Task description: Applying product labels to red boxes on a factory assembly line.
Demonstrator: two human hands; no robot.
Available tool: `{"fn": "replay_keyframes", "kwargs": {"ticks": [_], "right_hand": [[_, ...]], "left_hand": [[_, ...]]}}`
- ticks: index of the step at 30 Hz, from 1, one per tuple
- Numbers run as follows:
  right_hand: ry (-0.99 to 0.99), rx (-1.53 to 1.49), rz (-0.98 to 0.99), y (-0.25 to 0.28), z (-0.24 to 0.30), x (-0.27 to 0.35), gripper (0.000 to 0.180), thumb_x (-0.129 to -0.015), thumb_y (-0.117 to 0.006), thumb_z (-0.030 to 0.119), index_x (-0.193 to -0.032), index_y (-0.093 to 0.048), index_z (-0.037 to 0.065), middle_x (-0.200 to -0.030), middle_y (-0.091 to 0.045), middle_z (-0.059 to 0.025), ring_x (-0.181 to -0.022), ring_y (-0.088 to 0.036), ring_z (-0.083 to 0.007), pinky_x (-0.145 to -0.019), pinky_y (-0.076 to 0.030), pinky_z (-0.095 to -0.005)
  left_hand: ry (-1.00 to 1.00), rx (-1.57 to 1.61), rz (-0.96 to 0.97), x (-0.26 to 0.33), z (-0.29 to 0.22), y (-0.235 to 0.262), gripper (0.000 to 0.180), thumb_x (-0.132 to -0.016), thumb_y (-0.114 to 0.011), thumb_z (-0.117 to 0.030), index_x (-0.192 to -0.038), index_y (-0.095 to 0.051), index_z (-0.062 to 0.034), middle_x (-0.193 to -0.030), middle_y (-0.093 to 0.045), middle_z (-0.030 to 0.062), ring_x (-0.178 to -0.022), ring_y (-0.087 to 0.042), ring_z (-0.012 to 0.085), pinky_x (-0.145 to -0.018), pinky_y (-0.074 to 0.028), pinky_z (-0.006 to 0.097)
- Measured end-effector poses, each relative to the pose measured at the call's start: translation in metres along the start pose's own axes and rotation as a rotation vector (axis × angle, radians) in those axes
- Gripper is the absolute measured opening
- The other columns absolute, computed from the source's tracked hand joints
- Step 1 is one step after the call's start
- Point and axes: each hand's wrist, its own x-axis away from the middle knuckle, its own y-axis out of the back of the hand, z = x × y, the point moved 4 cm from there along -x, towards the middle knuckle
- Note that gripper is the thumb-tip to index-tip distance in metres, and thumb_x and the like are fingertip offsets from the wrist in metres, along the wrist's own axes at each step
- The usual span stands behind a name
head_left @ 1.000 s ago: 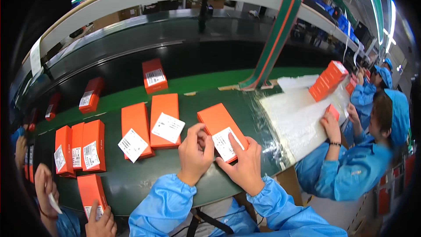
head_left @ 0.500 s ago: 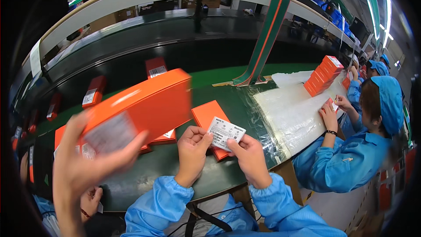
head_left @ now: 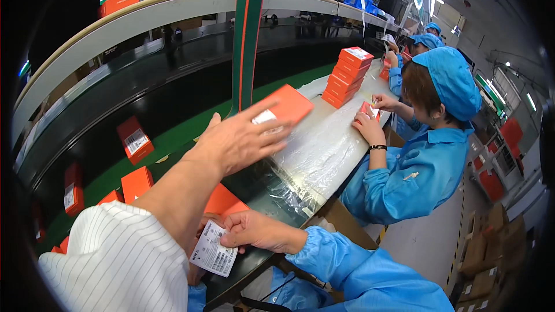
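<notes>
Pinched in my right hand [head_left: 257, 232] is a white printed label [head_left: 214, 254], tilted low in front of me. My left hand [head_left: 195, 259] is at the label's other edge, its fingers closed there but largely covered by another person's arm. That arm, in a white striped sleeve [head_left: 110, 260], crosses from the lower left above my hands. Its spread hand [head_left: 237, 138] is at an orange box [head_left: 295, 103] over the white-wrapped surface. Just beyond my hands an orange box [head_left: 224, 199] lies on the green bench, partly hidden by the arm.
Several orange boxes, one of them labelled [head_left: 136, 141], sit along the belt at the left. A green post [head_left: 245, 52] rises beyond the bench. On the white plastic-covered surface [head_left: 315, 150] stands a stack of orange boxes [head_left: 347, 75]. A co-worker in blue [head_left: 413, 167] handles a small box.
The view has swung right. The other person's hand carried the orange box across from my left toward the white-wrapped surface. The label has turned in my hands, and the arm now covers much of my left hand.
</notes>
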Motion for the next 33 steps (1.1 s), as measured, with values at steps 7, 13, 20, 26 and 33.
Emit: {"fn": "replay_keyframes", "kwargs": {"ticks": [7,13,20,26,33], "right_hand": [[-0.023,-0.010,-0.091,-0.003,-0.004,0.006,0.018,-0.091,-0.073,0.014,-0.098,-0.062,0.003,-0.088,-0.069,-0.0043,-0.074,-0.063,-0.0081,-0.062,-0.049,-0.0216],[0.409,0.419,-0.504,-0.014,0.017,0.022,0.027,-0.083,-0.079,0.009,-0.104,-0.066,0.000,-0.091,-0.072,-0.0099,-0.079,-0.068,-0.0137,-0.073,-0.054,-0.0256],[0.517,0.838,-0.624,-0.031,0.025,0.023,0.034,-0.078,-0.081,0.010,-0.109,-0.071,0.001,-0.100,-0.072,-0.0120,-0.085,-0.071,-0.0188,-0.078,-0.055,-0.0286],[0.279,0.357,-0.494,-0.017,0.016,0.014,0.022,-0.083,-0.078,0.005,-0.102,-0.072,-0.006,-0.094,-0.073,-0.0118,-0.089,-0.069,-0.0149,-0.082,-0.056,-0.0279],[0.410,0.552,-0.623,-0.017,0.026,0.023,0.017,-0.088,-0.076,0.009,-0.099,-0.071,-0.003,-0.088,-0.073,-0.0092,-0.080,-0.068,-0.0115,-0.071,-0.054,-0.0244]], "left_hand": [[-0.006,-0.173,0.058,-0.002,0.007,0.017,0.015,-0.081,-0.074,0.004,-0.093,-0.065,0.0027,-0.097,-0.062,0.0084,-0.082,-0.065,0.0170,-0.074,-0.055,0.030],[-0.209,-0.293,0.043,-0.006,0.013,0.013,0.015,-0.084,-0.073,0.004,-0.096,-0.063,0.0040,-0.104,-0.056,0.0067,-0.090,-0.061,0.0138,-0.080,-0.053,0.026],[-0.301,-0.357,-0.116,0.000,0.008,0.022,0.009,-0.087,-0.067,0.005,-0.095,-0.063,0.0055,-0.102,-0.056,0.0050,-0.082,-0.057,0.0070,-0.065,-0.048,0.020],[-0.418,-0.691,-0.047,0.002,-0.007,0.013,0.010,-0.086,-0.071,-0.003,-0.091,-0.066,0.0030,-0.097,-0.060,0.0041,-0.069,-0.052,0.0043,-0.057,-0.043,0.019],[-0.275,-0.484,-0.163,0.010,-0.008,0.035,0.009,-0.087,-0.068,-0.002,-0.087,-0.060,0.0005,-0.090,-0.061,0.0021,-0.071,-0.055,0.0031,-0.059,-0.045,0.019]]}}
